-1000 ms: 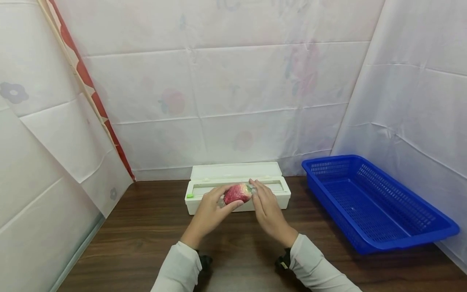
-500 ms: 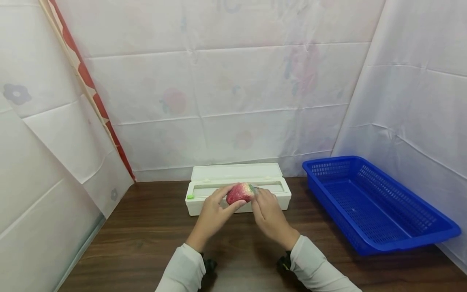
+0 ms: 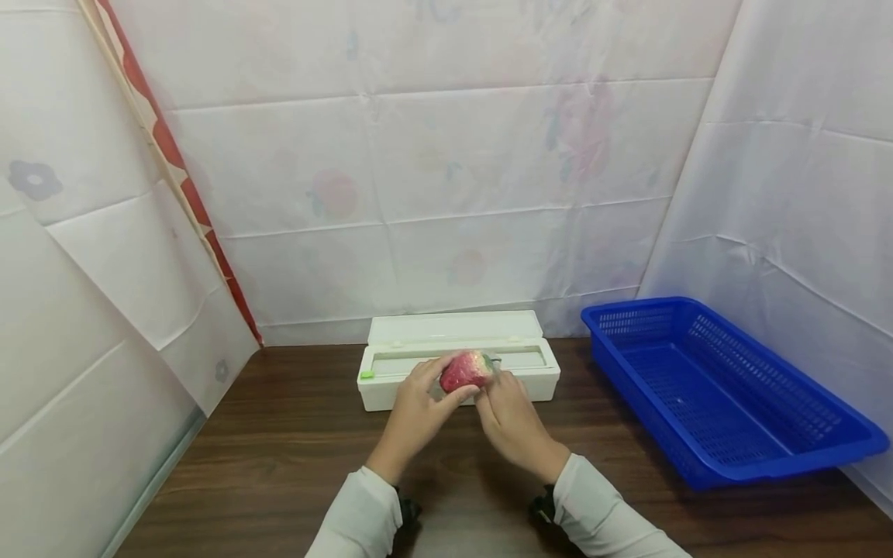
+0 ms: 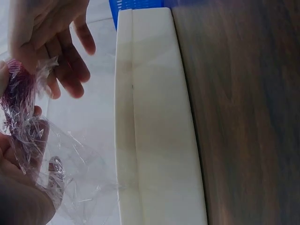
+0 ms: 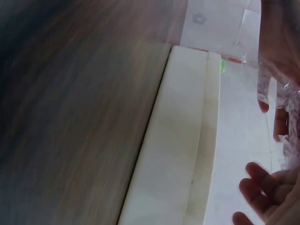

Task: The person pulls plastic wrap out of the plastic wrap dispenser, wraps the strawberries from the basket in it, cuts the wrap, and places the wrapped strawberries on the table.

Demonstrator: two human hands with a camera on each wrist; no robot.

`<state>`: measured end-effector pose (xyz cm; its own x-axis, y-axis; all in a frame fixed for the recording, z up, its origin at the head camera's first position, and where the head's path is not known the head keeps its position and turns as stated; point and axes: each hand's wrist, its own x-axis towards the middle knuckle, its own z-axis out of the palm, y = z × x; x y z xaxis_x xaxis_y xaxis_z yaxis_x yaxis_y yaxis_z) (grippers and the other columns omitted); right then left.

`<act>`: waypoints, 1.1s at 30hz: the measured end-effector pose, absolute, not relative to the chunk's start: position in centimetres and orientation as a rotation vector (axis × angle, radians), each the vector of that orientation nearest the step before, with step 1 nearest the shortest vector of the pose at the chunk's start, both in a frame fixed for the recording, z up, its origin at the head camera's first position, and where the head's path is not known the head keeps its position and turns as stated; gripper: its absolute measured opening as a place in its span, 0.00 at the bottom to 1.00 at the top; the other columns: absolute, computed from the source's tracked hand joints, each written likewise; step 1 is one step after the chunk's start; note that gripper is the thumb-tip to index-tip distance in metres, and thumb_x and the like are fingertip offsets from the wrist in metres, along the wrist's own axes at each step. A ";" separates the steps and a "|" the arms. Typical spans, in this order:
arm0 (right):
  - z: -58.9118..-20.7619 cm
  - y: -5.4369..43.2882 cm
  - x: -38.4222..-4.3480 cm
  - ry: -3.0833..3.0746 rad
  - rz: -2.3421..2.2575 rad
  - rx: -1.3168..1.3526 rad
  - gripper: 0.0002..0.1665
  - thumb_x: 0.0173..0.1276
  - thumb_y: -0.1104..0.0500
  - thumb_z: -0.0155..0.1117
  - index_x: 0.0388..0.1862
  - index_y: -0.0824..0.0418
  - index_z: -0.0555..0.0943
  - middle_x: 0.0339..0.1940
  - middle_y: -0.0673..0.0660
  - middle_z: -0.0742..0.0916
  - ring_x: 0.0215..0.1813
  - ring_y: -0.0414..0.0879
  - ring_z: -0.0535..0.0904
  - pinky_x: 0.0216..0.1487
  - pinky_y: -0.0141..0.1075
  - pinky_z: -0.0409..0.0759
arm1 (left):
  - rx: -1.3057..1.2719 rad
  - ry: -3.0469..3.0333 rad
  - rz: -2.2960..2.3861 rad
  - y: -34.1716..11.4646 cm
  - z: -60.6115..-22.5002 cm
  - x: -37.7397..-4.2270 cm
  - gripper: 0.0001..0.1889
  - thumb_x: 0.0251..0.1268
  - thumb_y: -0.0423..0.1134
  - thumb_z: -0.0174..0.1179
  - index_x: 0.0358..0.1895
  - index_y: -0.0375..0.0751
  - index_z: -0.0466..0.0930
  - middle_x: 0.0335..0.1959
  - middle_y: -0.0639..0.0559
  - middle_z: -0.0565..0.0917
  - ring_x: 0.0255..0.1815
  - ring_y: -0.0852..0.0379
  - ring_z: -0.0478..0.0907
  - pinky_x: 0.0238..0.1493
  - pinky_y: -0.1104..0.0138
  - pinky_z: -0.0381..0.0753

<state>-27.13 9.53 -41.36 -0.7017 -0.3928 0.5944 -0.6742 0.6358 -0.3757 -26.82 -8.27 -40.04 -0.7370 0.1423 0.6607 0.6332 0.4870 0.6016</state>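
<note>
A red fruit (image 3: 463,372) with a pale yellow and green end, strawberry-like in look, is wrapped in clear plastic film (image 4: 77,173). My left hand (image 3: 417,407) grips it between thumb and fingers, above the front of a white cling film box (image 3: 391,394). At the green end, my right hand (image 3: 515,422) touches the wrapped fruit, its fingers loosely bent. In the left wrist view, loose film trails below the fruit, and a short film edge sticks out beside the right hand's fingers. A thin dark stem shows at the green end in the head view.
Behind the hands the box's lid (image 3: 455,327) stands raised, and a green slider (image 3: 367,375) sits at its left front corner. A blue plastic basket (image 3: 698,372) stands at the right. Printed white sheets (image 3: 418,178) enclose the brown wooden table (image 3: 279,434).
Both hands and the fruit have shifted slightly right. My right hand's fingers, straighter a second ago, have bent down around the fruit's green end. The left hand keeps its grip.
</note>
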 end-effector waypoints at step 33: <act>-41.1 9.9 -27.6 -2.492 0.903 0.977 0.03 0.68 0.64 0.59 0.40 0.60 0.77 0.33 0.47 0.78 0.34 0.39 0.74 0.37 0.35 0.78 | -0.648 -2.332 -1.395 -9.7 -39.6 -27.1 0.28 0.57 0.51 0.74 0.63 0.62 0.78 0.56 0.62 0.82 0.51 0.60 0.80 0.50 0.57 0.80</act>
